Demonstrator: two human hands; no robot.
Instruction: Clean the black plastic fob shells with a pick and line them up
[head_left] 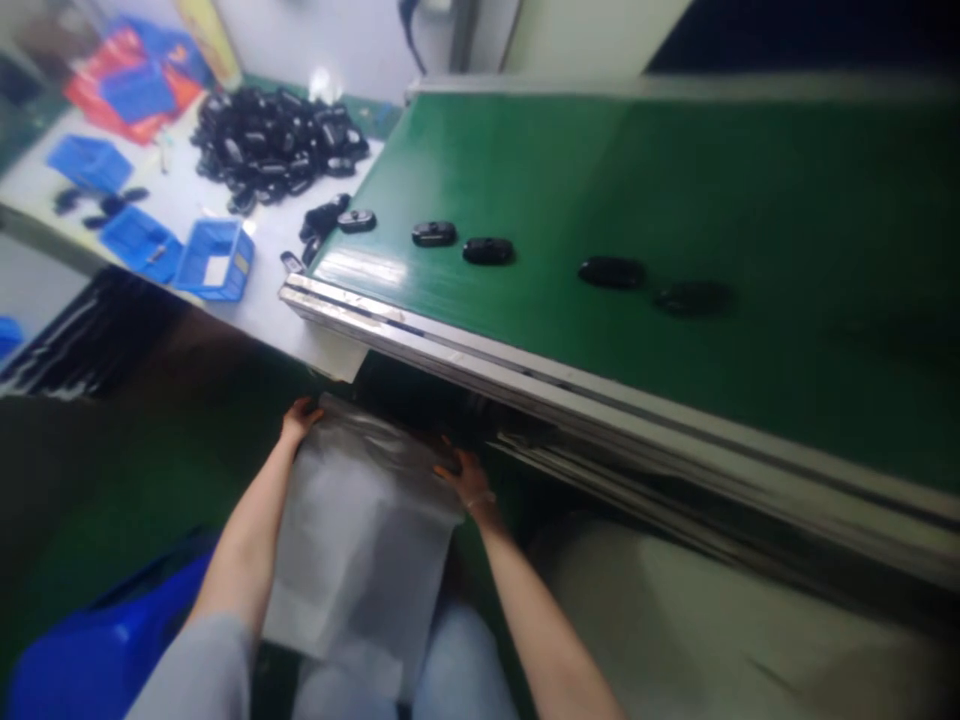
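One sheet (360,540) was held near the rail (450,355), left hand (302,418) with fingers clamped on its far corner, right hand (469,478) with fingers' closure unclear, where a loose hold risked slippage.

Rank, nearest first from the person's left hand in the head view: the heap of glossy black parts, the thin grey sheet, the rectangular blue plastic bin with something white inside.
1. Thin grey sheet: at the left hand.
2. Rectangular blue plastic bin: up and left, on the white table.
3. Heap of glossy black parts: farther back on that table.
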